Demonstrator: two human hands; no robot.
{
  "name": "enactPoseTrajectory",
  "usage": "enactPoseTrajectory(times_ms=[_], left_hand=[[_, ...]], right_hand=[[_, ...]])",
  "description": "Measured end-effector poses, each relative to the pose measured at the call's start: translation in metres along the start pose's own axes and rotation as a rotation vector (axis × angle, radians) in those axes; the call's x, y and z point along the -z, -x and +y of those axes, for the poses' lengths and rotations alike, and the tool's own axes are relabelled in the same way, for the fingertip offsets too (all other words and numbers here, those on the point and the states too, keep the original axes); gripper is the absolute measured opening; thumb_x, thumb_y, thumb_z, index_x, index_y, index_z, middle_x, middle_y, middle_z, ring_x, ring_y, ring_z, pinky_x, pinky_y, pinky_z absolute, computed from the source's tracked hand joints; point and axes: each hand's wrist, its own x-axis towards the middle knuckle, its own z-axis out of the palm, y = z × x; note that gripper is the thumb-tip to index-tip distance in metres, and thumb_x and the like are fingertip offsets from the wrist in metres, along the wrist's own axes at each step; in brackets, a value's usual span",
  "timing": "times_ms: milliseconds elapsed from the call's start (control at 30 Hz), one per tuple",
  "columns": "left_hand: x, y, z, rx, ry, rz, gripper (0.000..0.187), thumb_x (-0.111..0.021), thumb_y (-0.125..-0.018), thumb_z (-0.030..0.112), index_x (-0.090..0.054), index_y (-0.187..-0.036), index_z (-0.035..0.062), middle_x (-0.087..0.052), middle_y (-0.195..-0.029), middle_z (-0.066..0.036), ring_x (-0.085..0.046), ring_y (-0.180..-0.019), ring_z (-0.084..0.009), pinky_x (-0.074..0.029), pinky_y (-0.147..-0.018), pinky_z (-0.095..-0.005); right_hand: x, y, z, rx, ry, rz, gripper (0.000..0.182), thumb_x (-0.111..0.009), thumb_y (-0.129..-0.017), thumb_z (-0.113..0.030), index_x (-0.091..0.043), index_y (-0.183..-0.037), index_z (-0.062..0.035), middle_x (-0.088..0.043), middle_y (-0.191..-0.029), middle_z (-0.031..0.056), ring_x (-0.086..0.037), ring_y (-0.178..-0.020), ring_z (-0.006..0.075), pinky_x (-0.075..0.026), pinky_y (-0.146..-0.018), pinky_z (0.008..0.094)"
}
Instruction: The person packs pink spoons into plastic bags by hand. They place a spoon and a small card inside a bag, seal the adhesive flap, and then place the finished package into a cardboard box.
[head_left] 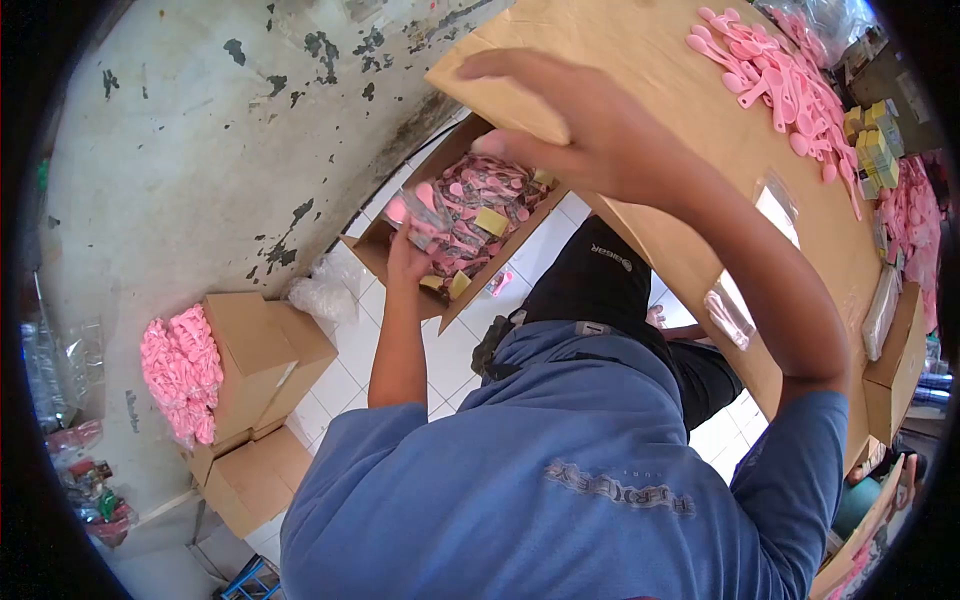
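Note:
A cardboard box (520,235) on the floor holds many pink spoons in clear wrappers (470,215), with small yellow cards (491,221) among them. At the box's left side my left hand (405,257) is closed on a clear packet with pink spoons (420,212). My right hand (575,135) is raised over the table's edge, near the top of the box. Its thumb and fingers are apart, and nothing shows between them. Loose pink spoons (775,75) lie on the brown table (650,50) at the upper right.
Clear packets (731,318) lie along the table's near edge. Small yellow boxes (877,150) are stacked at the right, beside more pink items (912,220). At the left are cardboard boxes (250,370) with bagged pink items (183,375). Another person's hand (907,483) shows at the lower right.

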Motion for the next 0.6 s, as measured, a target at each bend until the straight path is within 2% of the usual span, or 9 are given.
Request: enactPoseTrajectory(times_ms=[67, 167, 267, 333, 433, 533, 600], left_hand=[[0.029, -0.004, -0.014, 0.278, -0.154, 0.659, 0.047, -0.070, -0.099, 0.032, -0.056, -0.136, 0.0077, -0.061, -0.129, -0.015, -0.062, -0.114, -0.0288, -0.052, -0.098, -0.0521], [0.121, -0.026, -0.054, 0.069, -0.682, 0.565, 0.057, -0.073, -0.096, 0.046, -0.057, -0.134, 0.0069, -0.061, -0.123, -0.011, -0.059, -0.113, -0.0253, -0.049, -0.094, -0.0497], [0.065, 0.012, -0.089, -0.096, -0.936, 0.245, 0.063, -0.078, -0.093, 0.046, -0.057, -0.134, 0.0039, -0.063, -0.120, -0.011, -0.061, -0.112, -0.0260, -0.048, -0.098, -0.0446], [0.048, 0.013, -0.113, -0.043, -1.297, -0.085, 0.073, -0.085, -0.085, 0.034, -0.053, -0.144, 0.0033, -0.069, -0.121, -0.017, -0.067, -0.110, -0.0290, -0.052, -0.095, -0.0411], [0.048, 0.025, -0.161, -0.374, -1.690, -0.372, 0.057, -0.074, -0.092, 0.024, -0.057, -0.143, 0.0017, -0.072, -0.121, -0.023, -0.069, -0.113, -0.0367, -0.053, -0.096, -0.0467], [0.068, 0.013, -0.184, -0.299, -1.909, -0.105, 0.049, -0.063, -0.095, 0.016, -0.058, -0.142, 0.0030, -0.071, -0.118, -0.028, -0.068, -0.114, -0.0431, -0.052, -0.100, -0.0504], [0.067, 0.003, -0.174, -0.180, -1.967, -0.168, 0.053, -0.057, -0.088, 0.004, -0.059, -0.141, 0.0040, -0.067, -0.121, -0.031, -0.067, -0.112, -0.0461, -0.053, -0.096, -0.0518]], right_hand=[[0.027, 0.012, -0.001, -0.013, 0.069, 0.103, 0.047, -0.072, -0.096, -0.029, -0.061, -0.134, -0.0042, -0.068, -0.131, 0.0184, -0.067, -0.116, 0.0380, -0.051, -0.101, 0.0446], [0.070, 0.038, -0.014, -0.140, 0.184, 0.070, 0.043, -0.073, -0.096, -0.025, -0.063, -0.132, -0.0036, -0.071, -0.127, 0.0146, -0.067, -0.120, 0.0340, -0.050, -0.102, 0.0421], [0.095, 0.068, -0.022, -0.249, 0.183, 0.036, 0.043, -0.074, -0.094, -0.019, -0.063, -0.134, -0.0038, -0.071, -0.128, 0.0125, -0.066, -0.123, 0.0284, -0.048, -0.105, 0.0408], [0.107, 0.087, -0.032, -0.360, 0.156, 0.037, 0.042, -0.074, -0.094, -0.014, -0.063, -0.133, -0.0022, -0.070, -0.129, 0.0127, -0.065, -0.124, 0.0263, -0.047, -0.107, 0.0404], [0.120, 0.115, -0.049, -0.479, 0.072, 0.068, 0.040, -0.071, -0.094, -0.008, -0.063, -0.132, 0.0008, -0.068, -0.133, 0.0149, -0.062, -0.128, 0.0259, -0.044, -0.110, 0.0397], [0.130, 0.144, -0.066, -0.584, 0.020, 0.112, 0.038, -0.067, -0.095, -0.004, -0.062, -0.132, 0.0032, -0.064, -0.138, 0.0177, -0.059, -0.132, 0.0267, -0.042, -0.112, 0.0386], [0.138, 0.166, -0.077, -0.647, 0.015, 0.143, 0.039, -0.065, -0.095, -0.002, -0.061, -0.133, 0.0032, -0.063, -0.140, 0.0186, -0.056, -0.135, 0.0262, -0.041, -0.114, 0.0383]])
